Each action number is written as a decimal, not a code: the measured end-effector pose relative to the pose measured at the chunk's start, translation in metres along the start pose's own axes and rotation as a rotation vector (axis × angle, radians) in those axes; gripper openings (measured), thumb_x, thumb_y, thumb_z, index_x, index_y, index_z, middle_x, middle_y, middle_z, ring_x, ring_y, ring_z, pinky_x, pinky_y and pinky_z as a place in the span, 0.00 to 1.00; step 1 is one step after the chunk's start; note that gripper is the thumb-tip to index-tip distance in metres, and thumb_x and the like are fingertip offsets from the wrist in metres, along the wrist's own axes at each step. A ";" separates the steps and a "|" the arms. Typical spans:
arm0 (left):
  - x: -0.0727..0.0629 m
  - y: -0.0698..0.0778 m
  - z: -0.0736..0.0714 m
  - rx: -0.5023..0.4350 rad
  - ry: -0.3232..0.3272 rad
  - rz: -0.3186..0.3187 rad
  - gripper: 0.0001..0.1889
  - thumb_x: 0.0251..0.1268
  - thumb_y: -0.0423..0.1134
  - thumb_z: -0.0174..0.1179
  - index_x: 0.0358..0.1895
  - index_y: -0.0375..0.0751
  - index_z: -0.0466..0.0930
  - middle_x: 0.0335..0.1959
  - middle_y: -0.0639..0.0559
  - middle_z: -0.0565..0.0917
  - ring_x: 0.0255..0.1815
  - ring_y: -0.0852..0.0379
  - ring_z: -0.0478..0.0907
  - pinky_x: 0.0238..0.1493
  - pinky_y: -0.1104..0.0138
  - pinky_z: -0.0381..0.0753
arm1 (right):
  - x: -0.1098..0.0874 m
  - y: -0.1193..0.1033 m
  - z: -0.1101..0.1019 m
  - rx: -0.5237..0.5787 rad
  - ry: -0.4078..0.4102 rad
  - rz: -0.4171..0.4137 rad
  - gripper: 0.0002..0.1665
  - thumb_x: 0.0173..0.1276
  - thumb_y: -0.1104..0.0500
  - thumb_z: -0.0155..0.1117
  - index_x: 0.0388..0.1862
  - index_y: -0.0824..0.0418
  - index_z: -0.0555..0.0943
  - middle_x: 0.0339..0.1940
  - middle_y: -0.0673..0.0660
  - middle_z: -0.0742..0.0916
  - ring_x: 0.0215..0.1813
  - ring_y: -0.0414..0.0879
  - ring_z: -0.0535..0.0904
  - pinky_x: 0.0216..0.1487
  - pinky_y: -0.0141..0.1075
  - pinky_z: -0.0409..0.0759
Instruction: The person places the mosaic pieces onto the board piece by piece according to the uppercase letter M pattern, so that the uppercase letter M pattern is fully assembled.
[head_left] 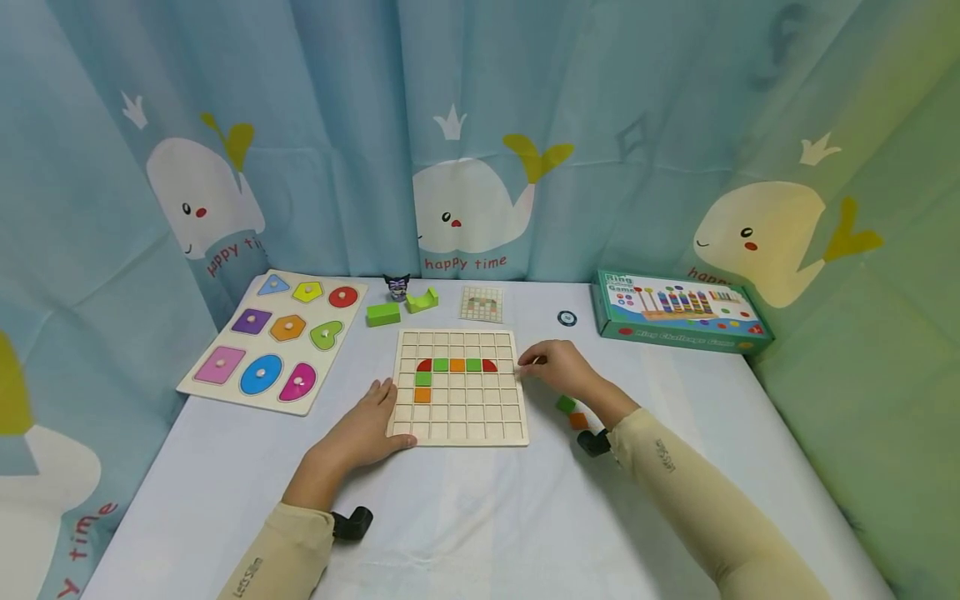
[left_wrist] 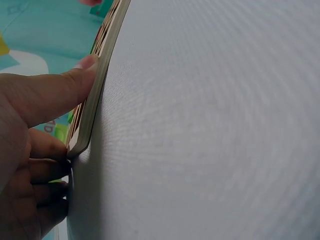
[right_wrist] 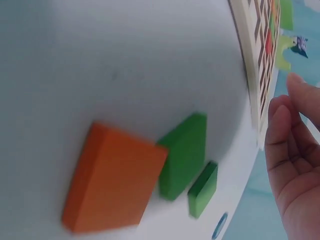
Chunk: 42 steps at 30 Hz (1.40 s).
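A square wooden grid board lies mid-table with red, green and orange tiles in some cells: a row across and two tiles below its left end. My left hand rests at the board's near left corner; in the left wrist view its thumb lies on the board's edge. My right hand hovers beside the board's right edge, fingers bent and thumb near the fingertips. In the right wrist view, nothing shows between them. Below that wrist lie an orange tile and two green tiles.
Behind the board are a pattern card, green blocks and a small figurine. A shape puzzle lies at the left. A game box and a round token sit at the back right, before a curtain.
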<state>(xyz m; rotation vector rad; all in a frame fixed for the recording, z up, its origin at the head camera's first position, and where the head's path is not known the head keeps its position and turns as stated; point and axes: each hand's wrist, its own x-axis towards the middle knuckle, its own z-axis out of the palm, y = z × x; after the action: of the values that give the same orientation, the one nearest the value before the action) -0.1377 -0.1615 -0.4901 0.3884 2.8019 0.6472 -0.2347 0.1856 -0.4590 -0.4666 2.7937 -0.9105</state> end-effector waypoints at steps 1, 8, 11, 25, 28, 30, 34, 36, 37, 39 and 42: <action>0.000 0.000 0.000 0.000 -0.002 0.000 0.53 0.60 0.56 0.71 0.77 0.25 0.53 0.80 0.35 0.53 0.81 0.38 0.45 0.76 0.50 0.55 | -0.001 0.002 -0.002 0.000 0.003 0.007 0.06 0.68 0.59 0.71 0.41 0.59 0.89 0.39 0.52 0.88 0.38 0.46 0.79 0.37 0.38 0.80; 0.002 -0.002 0.001 0.011 0.005 0.015 0.53 0.60 0.56 0.71 0.76 0.24 0.54 0.79 0.34 0.54 0.81 0.37 0.46 0.76 0.49 0.55 | -0.009 0.014 -0.011 -0.018 0.019 0.016 0.08 0.68 0.60 0.71 0.44 0.62 0.89 0.41 0.54 0.88 0.38 0.47 0.80 0.39 0.39 0.81; 0.002 -0.003 0.001 0.005 0.001 0.014 0.53 0.60 0.56 0.71 0.76 0.24 0.53 0.79 0.34 0.54 0.81 0.37 0.46 0.76 0.49 0.55 | -0.013 0.019 -0.014 -0.024 0.028 0.019 0.08 0.67 0.60 0.71 0.43 0.62 0.89 0.40 0.54 0.88 0.37 0.47 0.79 0.38 0.38 0.80; 0.001 0.000 -0.001 0.003 -0.008 0.010 0.53 0.60 0.56 0.70 0.77 0.25 0.53 0.80 0.35 0.53 0.81 0.37 0.45 0.76 0.49 0.56 | -0.031 0.048 -0.024 -0.023 0.032 0.156 0.12 0.66 0.59 0.72 0.46 0.62 0.88 0.43 0.57 0.86 0.42 0.51 0.78 0.44 0.41 0.80; 0.001 -0.001 -0.001 0.003 -0.007 0.011 0.53 0.60 0.56 0.70 0.77 0.25 0.53 0.80 0.35 0.53 0.81 0.37 0.46 0.76 0.49 0.56 | -0.033 0.052 -0.025 -0.026 0.015 0.171 0.14 0.65 0.59 0.73 0.48 0.63 0.87 0.43 0.57 0.86 0.43 0.51 0.79 0.46 0.43 0.80; 0.001 -0.001 -0.001 0.003 -0.009 0.011 0.53 0.60 0.56 0.70 0.77 0.25 0.53 0.80 0.35 0.53 0.81 0.37 0.46 0.76 0.49 0.56 | -0.033 0.053 -0.025 -0.025 0.002 0.174 0.15 0.65 0.60 0.73 0.48 0.63 0.87 0.42 0.57 0.86 0.43 0.51 0.79 0.47 0.45 0.80; 0.001 -0.001 0.000 -0.001 -0.009 0.012 0.53 0.60 0.56 0.70 0.77 0.25 0.53 0.80 0.35 0.53 0.81 0.37 0.46 0.76 0.49 0.56 | -0.032 0.054 -0.024 -0.019 -0.018 0.181 0.15 0.65 0.60 0.73 0.50 0.64 0.87 0.42 0.57 0.87 0.43 0.51 0.80 0.50 0.46 0.81; 0.001 -0.001 0.000 -0.001 -0.008 0.012 0.53 0.61 0.56 0.70 0.77 0.25 0.53 0.80 0.35 0.53 0.81 0.38 0.45 0.76 0.50 0.56 | -0.031 0.054 -0.024 -0.024 -0.025 0.182 0.15 0.65 0.61 0.72 0.51 0.64 0.87 0.42 0.57 0.87 0.43 0.51 0.79 0.50 0.46 0.80; 0.001 -0.001 0.000 -0.001 -0.008 0.012 0.53 0.60 0.56 0.70 0.77 0.25 0.53 0.80 0.35 0.53 0.81 0.38 0.46 0.76 0.50 0.56 | -0.030 0.053 -0.024 -0.028 -0.029 0.181 0.15 0.66 0.61 0.72 0.51 0.64 0.87 0.42 0.57 0.87 0.43 0.51 0.79 0.50 0.46 0.80; 0.001 -0.001 0.000 -0.004 -0.007 0.011 0.53 0.60 0.56 0.70 0.77 0.25 0.53 0.80 0.35 0.53 0.81 0.38 0.46 0.76 0.50 0.56 | -0.029 0.053 -0.024 -0.038 -0.031 0.178 0.15 0.66 0.62 0.72 0.51 0.64 0.87 0.43 0.57 0.87 0.43 0.51 0.78 0.50 0.46 0.80; 0.001 -0.001 -0.001 -0.005 -0.012 0.005 0.53 0.60 0.56 0.70 0.77 0.25 0.52 0.80 0.36 0.52 0.81 0.38 0.45 0.76 0.50 0.56 | -0.029 0.052 -0.023 -0.043 -0.028 0.170 0.14 0.65 0.64 0.72 0.50 0.63 0.87 0.43 0.57 0.86 0.43 0.51 0.77 0.50 0.46 0.79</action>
<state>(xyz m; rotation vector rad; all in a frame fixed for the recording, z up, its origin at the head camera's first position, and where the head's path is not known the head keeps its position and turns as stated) -0.1386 -0.1626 -0.4903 0.3964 2.7882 0.6511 -0.2262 0.2477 -0.4694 -0.2408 2.7802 -0.8029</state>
